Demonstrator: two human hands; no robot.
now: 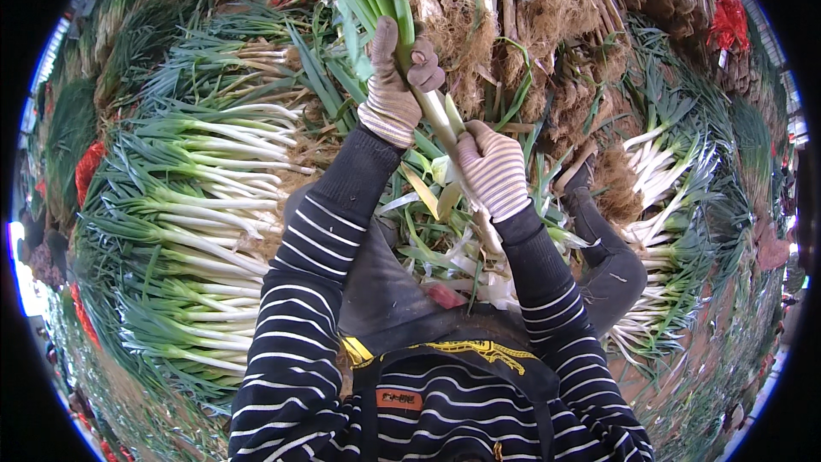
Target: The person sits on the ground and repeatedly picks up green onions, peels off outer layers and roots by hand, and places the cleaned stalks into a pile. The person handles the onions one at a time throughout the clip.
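A large green onion (437, 120) slants down between my hands, its green leaves at the top and its pale shank running past my right wrist. My left hand (399, 80), in a striped work glove, wraps around the stalk where green turns pale. Lower down, my gloved right hand (495, 170) has its fingers closed at the shank. A pale strip of outer sheath (454, 117) stands away from the stalk just above those fingers. Beneath lie loose peelings and leaves (430, 196) between my legs. The far tips of the green leaves leave the picture at the top.
Cleaned green onions with white shanks lie in a long row (211, 205) at left and a smaller pile (654, 250) at right. Unpeeled ones with brown roots (468, 45) are heaped ahead. My bent knee (616, 282) is beside the right pile. Red netting (730, 16) shows at upper right.
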